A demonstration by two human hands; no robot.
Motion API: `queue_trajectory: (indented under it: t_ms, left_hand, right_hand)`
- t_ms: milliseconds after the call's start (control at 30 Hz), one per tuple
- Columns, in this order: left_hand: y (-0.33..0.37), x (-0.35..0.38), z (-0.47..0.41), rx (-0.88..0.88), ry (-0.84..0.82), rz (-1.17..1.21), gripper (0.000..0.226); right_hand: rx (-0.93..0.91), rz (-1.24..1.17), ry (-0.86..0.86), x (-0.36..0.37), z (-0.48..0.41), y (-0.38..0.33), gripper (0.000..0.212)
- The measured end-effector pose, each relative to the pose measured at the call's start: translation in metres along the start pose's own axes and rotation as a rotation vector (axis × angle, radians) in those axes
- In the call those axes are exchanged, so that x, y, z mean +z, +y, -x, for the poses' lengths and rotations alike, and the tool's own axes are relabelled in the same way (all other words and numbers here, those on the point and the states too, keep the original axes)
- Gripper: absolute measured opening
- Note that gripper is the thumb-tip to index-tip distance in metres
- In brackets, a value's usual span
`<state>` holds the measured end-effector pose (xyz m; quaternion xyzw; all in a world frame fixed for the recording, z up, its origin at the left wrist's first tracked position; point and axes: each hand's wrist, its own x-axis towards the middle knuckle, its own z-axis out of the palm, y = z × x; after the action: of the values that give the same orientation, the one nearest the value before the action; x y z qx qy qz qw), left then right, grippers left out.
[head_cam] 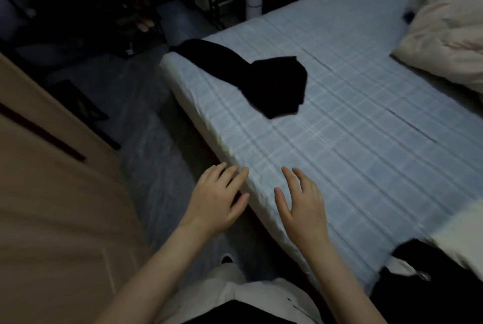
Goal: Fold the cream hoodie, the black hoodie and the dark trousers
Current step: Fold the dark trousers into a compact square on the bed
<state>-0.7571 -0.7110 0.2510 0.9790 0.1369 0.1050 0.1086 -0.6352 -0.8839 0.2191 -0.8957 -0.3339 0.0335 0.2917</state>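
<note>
Our left hand (218, 198) and right hand (300, 202) hover spread and empty at the bed (339, 125) edge. A dark garment (277, 83), likely the trousers, lies bunched farther up the bed, probably awaiting folding.

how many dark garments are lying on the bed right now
2. One dark garment lies toward the bed's far left corner; another black garment sits at the near right edge, partly cut off. More may be hidden out of frame.
</note>
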Motion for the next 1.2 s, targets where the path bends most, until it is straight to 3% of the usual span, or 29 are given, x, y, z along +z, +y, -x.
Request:
queue_trajectory:
  t_ms: [200,433,567,900,1200]
  left_hand:
    - [-0.108,-0.036,-0.048,-0.071,0.053,-0.014,0.053]
    - [-0.191,-0.002,-0.109,-0.176,-0.094,0.04,0.055]
    - [-0.245,0.003,-0.183,-0.153,-0.083,0.017,0.053]
    - [-0.319,-0.016,-0.401,0.072,-0.053,0.037,0.055]
    - [-0.34,0.051,-0.503,0.425,-0.368,0.141,0.053]
  right_hand:
    - [-0.083,0.017,-0.031,0.048,-0.1,-0.065,0.053]
    - [-0.044,0.064,-0.113,0.1,-0.207,-0.077,0.058]
    - [-0.01,0.035,-0.099,0.124,-0.286,-0.079,0.057]
    - [0.131,0.044,0.113,0.114,-0.446,-0.078,0.055]
    - [0.522,0.118,0.225,0.138,-0.473,-0.05,0.055]
